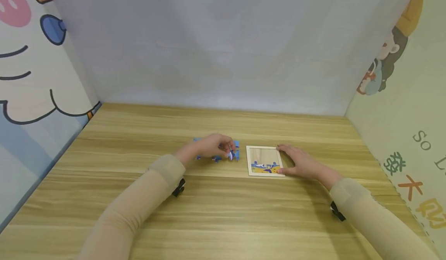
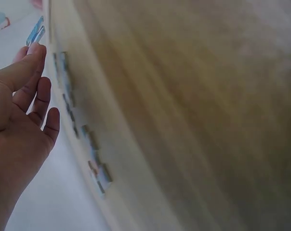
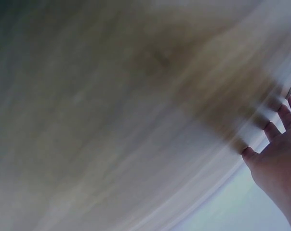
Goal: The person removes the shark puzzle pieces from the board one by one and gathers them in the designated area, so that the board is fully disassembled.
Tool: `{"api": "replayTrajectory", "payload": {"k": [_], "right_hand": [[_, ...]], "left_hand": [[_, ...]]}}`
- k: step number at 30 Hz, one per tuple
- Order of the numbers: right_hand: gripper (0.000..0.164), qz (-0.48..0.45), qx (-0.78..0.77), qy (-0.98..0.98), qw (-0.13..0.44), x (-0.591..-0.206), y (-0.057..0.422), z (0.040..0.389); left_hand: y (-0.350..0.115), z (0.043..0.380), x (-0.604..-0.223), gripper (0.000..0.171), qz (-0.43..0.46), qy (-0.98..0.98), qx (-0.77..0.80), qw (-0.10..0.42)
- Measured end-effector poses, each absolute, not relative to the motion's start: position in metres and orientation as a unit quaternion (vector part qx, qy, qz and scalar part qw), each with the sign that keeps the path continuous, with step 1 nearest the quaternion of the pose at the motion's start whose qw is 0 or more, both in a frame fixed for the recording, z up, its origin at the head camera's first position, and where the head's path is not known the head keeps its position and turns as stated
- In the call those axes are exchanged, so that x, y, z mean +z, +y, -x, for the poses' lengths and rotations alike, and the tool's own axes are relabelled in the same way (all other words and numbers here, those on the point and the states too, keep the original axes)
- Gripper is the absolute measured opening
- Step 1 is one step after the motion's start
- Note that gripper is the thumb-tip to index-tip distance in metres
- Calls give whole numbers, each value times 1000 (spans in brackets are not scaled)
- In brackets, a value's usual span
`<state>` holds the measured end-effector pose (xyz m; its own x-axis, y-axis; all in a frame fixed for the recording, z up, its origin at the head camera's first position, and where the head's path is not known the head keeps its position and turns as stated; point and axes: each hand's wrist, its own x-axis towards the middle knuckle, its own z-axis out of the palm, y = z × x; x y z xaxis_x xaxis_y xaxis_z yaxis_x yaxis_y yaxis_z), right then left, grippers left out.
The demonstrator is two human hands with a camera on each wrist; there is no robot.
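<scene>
2 hands in play, head view! L hand [image 1: 213, 146], lower ctr, pinches 1 puzzle pc [image 2: 35, 33]; loose pcs [image 1: 237, 144] below it, part-hidden, can't count 'em. R hand [image 1: 303, 161], fingers spread, touches rt edge of 1 puzzle tray [image 1: 247, 161], lower ctr-rt, on 1 worktop [image 1: 223, 221].

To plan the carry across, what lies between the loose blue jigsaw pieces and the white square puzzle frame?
In the head view, bare wood-grain tabletop separates the pieces from the frame.
</scene>
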<state>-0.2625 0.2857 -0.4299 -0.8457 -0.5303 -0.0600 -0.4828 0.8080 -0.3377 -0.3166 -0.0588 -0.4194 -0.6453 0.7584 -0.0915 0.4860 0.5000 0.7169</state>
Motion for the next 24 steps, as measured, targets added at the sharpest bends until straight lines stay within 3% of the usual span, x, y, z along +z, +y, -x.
{"api": "replayTrajectory", "payload": {"k": [17, 24], "right_hand": [[82, 273, -158, 946, 69, -425, 283, 261], [81, 275, -162, 945, 71, -426, 283, 260]], "left_hand": [[-53, 319, -426, 18, -370, 875, 252, 186], [-36, 313, -412, 31, -369, 879, 250, 173]]}}
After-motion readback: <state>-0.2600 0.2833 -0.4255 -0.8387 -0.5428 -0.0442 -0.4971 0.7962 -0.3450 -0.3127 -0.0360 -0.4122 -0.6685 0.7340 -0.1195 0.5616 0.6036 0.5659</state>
